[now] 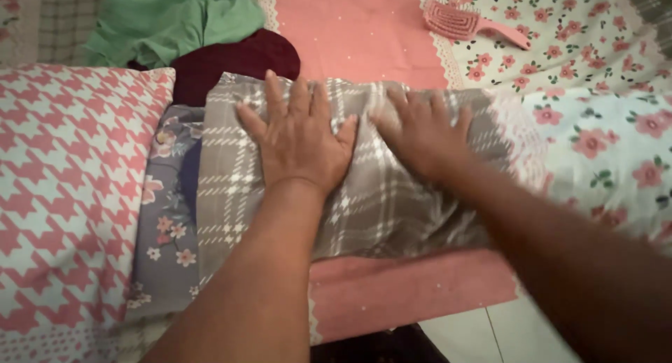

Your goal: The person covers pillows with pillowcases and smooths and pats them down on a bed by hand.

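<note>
A folded grey plaid cloth (378,209) lies on a pink bedsheet (357,27). My left hand (297,135) lies flat on the cloth's upper left part, fingers spread. My right hand (423,132) presses flat on the cloth beside it, slightly blurred, fingers apart. Neither hand grips anything. Under the plaid cloth's left edge a grey-blue floral cloth (164,223) sticks out.
A pink and white houndstooth pillow (63,195) lies at the left. A green garment (168,20) and a dark red cloth (231,58) sit behind. A pink hairbrush (465,23) rests on a white floral sheet (602,139) at the right. White floor tile (504,335) shows below.
</note>
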